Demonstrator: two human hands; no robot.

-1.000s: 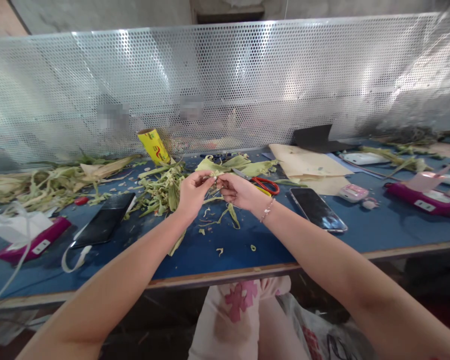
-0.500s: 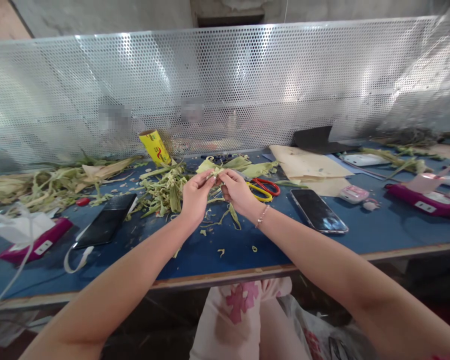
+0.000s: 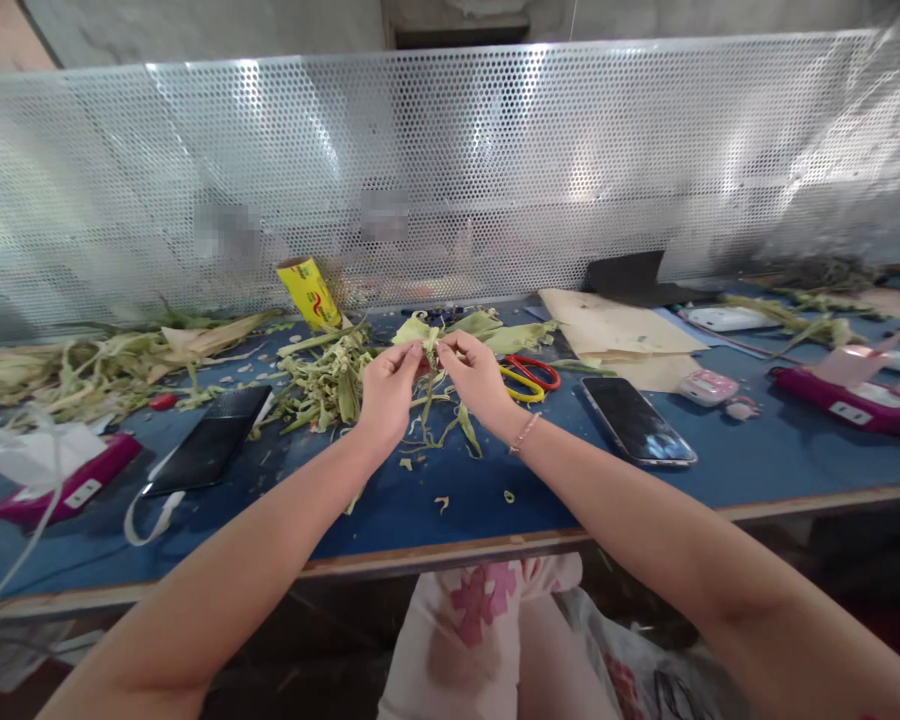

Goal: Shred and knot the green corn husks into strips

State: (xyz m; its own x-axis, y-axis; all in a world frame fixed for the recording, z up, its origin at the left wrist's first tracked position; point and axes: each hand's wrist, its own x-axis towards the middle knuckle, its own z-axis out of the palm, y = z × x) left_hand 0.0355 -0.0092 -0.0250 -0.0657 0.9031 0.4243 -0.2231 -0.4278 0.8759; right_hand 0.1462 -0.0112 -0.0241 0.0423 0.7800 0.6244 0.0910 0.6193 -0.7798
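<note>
Over the middle of the table, a pale green, crumpled husk-like plant piece is held up between my two hands. My left hand pinches it from the left with thumb and forefinger. From the right, my right hand, with a thin bracelet at the wrist, has its fingertips closed on the same piece. A thin stem hangs below the fingers. A heap of small twisted green plant pieces lies beside my left hand. Near my right hand are loops of yellow and red handles, partly hidden.
A yellow tube leans behind the heap. A black phone lies right, a dark device left. Long pale husks cover the far left. Brown paper sits back right, before a perforated metal screen.
My hands have parted slightly at the fingertips, so more of the plant piece and its stem shows between them. The things on the table have stayed put.
</note>
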